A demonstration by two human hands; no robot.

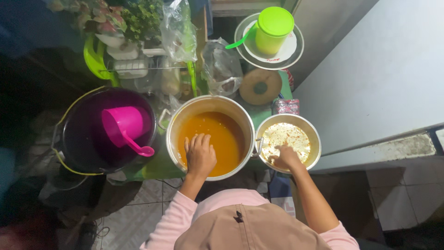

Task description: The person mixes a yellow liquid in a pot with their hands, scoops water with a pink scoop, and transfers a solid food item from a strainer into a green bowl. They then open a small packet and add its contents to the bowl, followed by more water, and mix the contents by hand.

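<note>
A dark bucket (74,139) at nine o'clock holds a pink dipper (124,127). At centre, the person's left hand (200,154) lies flat, fingers spread and holding nothing, over orange liquid in a large metal pot (175,118). Just beside it at three o'clock, the right hand (286,159) reaches into a smaller metal pot (313,134) of pale, red-flecked liquid; whether its fingers grip anything cannot be told. At one o'clock, a lime-green lidded container (273,28) stands on a white plate (289,51).
</note>
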